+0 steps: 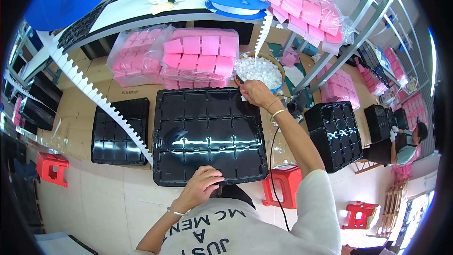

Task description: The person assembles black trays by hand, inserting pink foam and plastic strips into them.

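Note:
A large black plastic tray (207, 160) with a grid of moulded compartments lies in front of me, glossy under the lights. My left hand (203, 184) is closed over its near rim, fingers on top and thumb lower down. At the tray's far right corner my right hand (257, 93) is closed around a small tool (239, 80) with a dark and orange end; most of it is hidden in the fist. Just beyond that hand stands a round tub (257, 68) full of small white pieces. A white notched strip (263, 33) hangs down into the tub from a blue reel (236, 4).
Bagged pink foam blocks (200, 56) stand behind the tray. Another black tray (120, 134) lies left, beneath a second notched strip (94, 97). Stacked black trays (335, 134) stand right, past a black cord (272, 170). Red stools (281, 186) stand below; a co-worker (408, 144) is far right.

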The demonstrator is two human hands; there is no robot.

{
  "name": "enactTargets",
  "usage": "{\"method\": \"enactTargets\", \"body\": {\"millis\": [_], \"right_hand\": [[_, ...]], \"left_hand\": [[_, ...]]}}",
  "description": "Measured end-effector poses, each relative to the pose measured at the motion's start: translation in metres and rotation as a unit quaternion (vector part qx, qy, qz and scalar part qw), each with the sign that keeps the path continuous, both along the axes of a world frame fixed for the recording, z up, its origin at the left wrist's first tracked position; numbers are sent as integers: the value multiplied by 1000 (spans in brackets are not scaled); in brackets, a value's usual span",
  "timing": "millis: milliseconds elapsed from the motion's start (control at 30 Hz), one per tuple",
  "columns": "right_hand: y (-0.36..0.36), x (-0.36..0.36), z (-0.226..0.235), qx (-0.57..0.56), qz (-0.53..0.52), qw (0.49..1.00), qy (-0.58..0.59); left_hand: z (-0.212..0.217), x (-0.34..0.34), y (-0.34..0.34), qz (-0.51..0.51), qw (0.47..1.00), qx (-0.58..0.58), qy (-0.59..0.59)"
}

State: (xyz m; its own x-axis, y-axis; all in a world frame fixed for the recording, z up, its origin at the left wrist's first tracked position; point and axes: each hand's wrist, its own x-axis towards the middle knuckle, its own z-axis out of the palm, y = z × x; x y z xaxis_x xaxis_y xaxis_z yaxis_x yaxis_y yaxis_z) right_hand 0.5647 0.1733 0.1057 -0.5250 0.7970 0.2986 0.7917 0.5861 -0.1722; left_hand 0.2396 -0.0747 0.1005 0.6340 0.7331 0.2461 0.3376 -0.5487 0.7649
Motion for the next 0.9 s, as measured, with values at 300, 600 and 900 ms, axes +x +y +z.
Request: {"method": "enactTargets", "body": {"millis": [300,600,900], "right_hand": [[-41,14,31,-91,-46,971,216],[28,84,-41,0,-206,950,234],[84,110,-118,-24,-353,920,166]], "left_hand": [[31,-9,18,66,996,-13,-54],[59,-59,176,295,904,-189,-246],[-13,-101,372,327,828,-253,-379]]}}
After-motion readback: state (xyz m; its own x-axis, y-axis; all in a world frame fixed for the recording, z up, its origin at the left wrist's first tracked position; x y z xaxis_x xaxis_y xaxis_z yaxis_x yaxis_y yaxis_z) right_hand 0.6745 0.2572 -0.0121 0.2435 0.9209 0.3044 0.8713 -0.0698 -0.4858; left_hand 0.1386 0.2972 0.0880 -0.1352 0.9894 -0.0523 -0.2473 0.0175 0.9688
